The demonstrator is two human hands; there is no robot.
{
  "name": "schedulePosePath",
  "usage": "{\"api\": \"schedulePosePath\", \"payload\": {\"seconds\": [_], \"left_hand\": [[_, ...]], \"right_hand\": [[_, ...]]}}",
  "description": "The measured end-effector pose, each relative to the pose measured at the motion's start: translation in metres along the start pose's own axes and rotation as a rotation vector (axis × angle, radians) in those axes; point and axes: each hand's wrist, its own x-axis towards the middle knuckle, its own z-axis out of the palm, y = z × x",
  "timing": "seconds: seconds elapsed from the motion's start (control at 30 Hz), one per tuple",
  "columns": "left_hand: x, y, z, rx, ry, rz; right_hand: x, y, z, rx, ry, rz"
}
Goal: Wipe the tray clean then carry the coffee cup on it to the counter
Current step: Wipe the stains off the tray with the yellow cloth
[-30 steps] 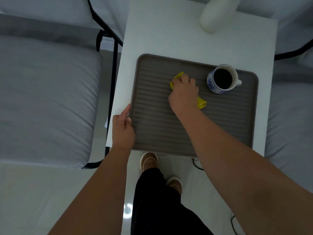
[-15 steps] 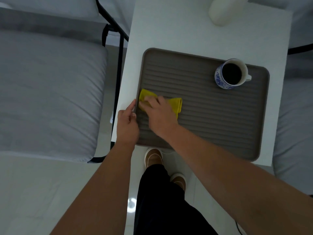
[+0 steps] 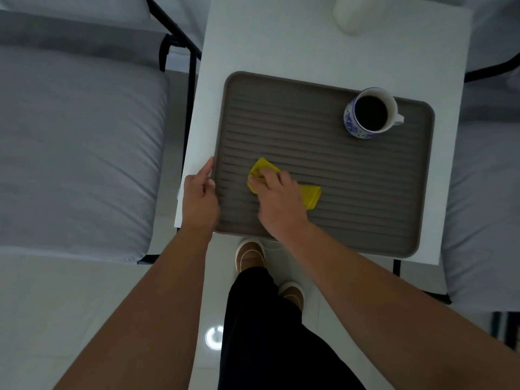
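A ribbed grey-brown tray (image 3: 365, 198) lies on a small white table (image 3: 281, 46). A blue-and-white coffee cup (image 3: 371, 113) full of dark coffee stands in the tray's far right corner, handle to the right. My right hand (image 3: 277, 202) presses a yellow cloth (image 3: 311, 196) flat on the tray's near left part, and the cloth sticks out on both sides of the hand. My left hand (image 3: 200, 199) grips the tray's left rim, thumb along the edge.
A cream cylinder-shaped object (image 3: 353, 12) stands at the table's far edge. Grey cushioned seats with black metal frames flank the table on the left (image 3: 76, 153) and right (image 3: 484, 192). My legs and brown shoes (image 3: 249, 256) are at the table's near edge.
My right hand swept the cloth from the tray's middle near the cup down to its left edge, then a little back to the right. My left hand stayed on the rim.
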Motion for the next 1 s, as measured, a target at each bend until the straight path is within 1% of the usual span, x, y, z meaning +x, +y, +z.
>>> {"api": "schedulePosePath", "payload": {"seconds": [0.07,0.17,0.27,0.37,0.5,0.57,0.63,0.7,0.8,0.9,1.0], "left_hand": [[0.001,-0.002,-0.001,0.005,-0.006,0.006],[0.004,-0.003,-0.003,-0.015,-0.015,0.004],[0.004,-0.003,-0.002,0.009,-0.012,0.002],[0.001,-0.002,-0.001,-0.001,-0.001,0.007],[0.002,0.000,0.000,0.022,0.001,-0.017],[0.001,-0.003,0.002,0.024,0.015,0.004],[0.002,-0.007,0.005,0.015,0.025,0.035],[0.007,-0.015,0.005,0.005,0.026,0.037],[0.014,-0.025,0.003,0.038,0.017,0.032],[0.015,-0.027,0.002,0.039,-0.002,0.033],[0.015,-0.025,-0.002,0.069,-0.027,0.038]], "right_hand": [[0.015,-0.025,-0.001,0.000,-0.027,-0.074],[0.031,-0.043,-0.002,-0.066,0.025,-0.126],[0.027,-0.026,-0.001,-0.117,0.004,-0.176],[0.007,0.008,-0.001,-0.102,0.045,-0.126],[-0.034,0.066,0.007,-0.083,0.143,0.038],[-0.059,0.098,0.006,-0.073,0.193,0.120],[-0.081,0.123,0.003,-0.067,0.221,0.247],[-0.098,0.142,0.002,-0.008,0.240,0.411],[-0.110,0.160,-0.001,0.095,0.264,0.639],[-0.100,0.172,-0.005,0.184,0.289,0.852],[-0.079,0.170,-0.007,0.215,0.346,0.956]]}}
